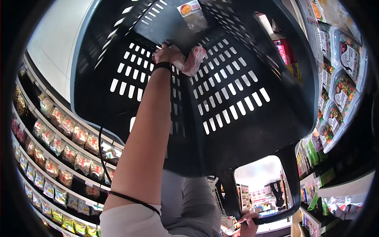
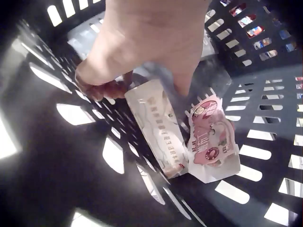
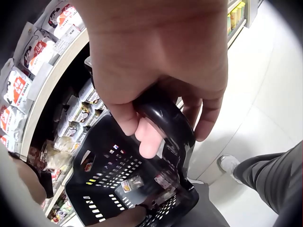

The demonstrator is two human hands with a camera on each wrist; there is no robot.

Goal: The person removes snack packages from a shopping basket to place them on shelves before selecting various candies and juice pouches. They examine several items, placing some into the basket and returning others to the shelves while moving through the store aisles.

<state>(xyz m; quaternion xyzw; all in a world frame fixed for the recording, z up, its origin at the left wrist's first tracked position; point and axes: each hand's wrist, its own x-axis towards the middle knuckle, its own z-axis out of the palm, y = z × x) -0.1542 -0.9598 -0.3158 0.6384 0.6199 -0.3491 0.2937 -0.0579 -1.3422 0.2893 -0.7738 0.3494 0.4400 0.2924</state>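
My left hand (image 1: 162, 55) reaches deep into the black basket (image 1: 237, 130). In the left wrist view the left hand (image 2: 147, 42) is over a white package (image 2: 158, 127), fingers bent beside its upper corner and thumb apart from it. A pink-and-white package (image 2: 213, 137) lies to its right against the slotted wall. A clear pack with an orange label (image 1: 192, 15) lies farther in. My right hand (image 3: 158, 71) grips the basket's black handle (image 3: 165, 118), its fingers curled round it; in the head view this hand (image 1: 248, 226) is at the bottom.
Shelves of bagged goods (image 1: 51, 138) curve along the left. On the right are clear tubs of colourful sweets (image 1: 343, 91) and more shelving. A pale tiled floor (image 3: 265, 90) and a leg with a light shoe (image 3: 229, 164) show in the right wrist view.
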